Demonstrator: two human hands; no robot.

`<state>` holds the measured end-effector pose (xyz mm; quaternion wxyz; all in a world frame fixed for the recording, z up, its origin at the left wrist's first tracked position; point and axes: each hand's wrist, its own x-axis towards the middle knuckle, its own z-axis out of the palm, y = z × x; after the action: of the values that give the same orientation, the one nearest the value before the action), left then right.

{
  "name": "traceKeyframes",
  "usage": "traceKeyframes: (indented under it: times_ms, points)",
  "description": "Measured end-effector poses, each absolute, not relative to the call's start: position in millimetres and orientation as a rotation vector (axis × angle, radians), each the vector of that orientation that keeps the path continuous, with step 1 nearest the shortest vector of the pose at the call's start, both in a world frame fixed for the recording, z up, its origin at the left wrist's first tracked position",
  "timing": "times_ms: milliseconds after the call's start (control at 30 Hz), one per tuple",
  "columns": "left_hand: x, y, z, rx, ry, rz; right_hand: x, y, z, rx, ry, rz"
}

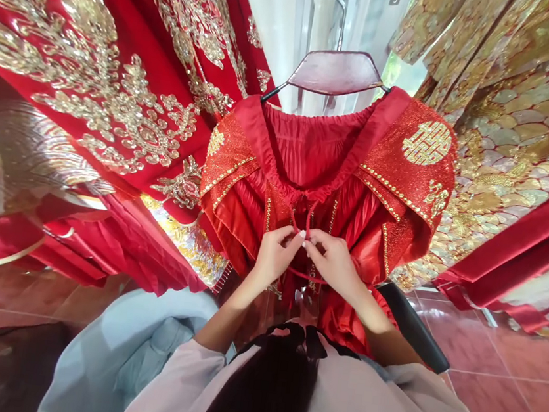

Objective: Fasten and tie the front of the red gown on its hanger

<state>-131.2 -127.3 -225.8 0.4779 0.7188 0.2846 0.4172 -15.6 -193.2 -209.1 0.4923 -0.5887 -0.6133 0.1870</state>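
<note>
A red garment [399, 154] with gold trim and a gathered neckline hangs on a dark hanger [336, 73] in front of me. From the middle of its neckline comes a thin red drawstring [310, 215]. My left hand [276, 252] pinches the drawstring between thumb and fingertips. Right beside it, my right hand [333, 256] is closed on the same string, and the fingertips of both hands meet. Below the hands a loop of the red cord hangs in front of the garment. The exact crossing of the string is hidden by my fingers.
Red cloth with gold sequin embroidery [120, 82] hangs at the left. A gold scale-patterned garment [526, 129] hangs at the right. A pale blue chair [85, 343] stands at lower left, and a black padded bar [414, 328] juts out at right above the tiled floor [506, 391].
</note>
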Motion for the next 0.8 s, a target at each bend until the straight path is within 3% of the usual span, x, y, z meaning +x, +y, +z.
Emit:
traceKeyframes:
  times_ms: [433, 600, 800]
  points:
    - [-223, -34, -109, 2.102, 0.911, 1.902, 109, -195, -103, -1.713, -1.630, -0.385]
    - [-228, 0, -115, 2.159, 1.247, 1.895, 127, -166, -118, -1.818, -1.496, -0.517]
    - [-172, -32, -142, 2.306, 1.429, 2.071, 77, -151, -138, -1.720, -1.482, -0.680]
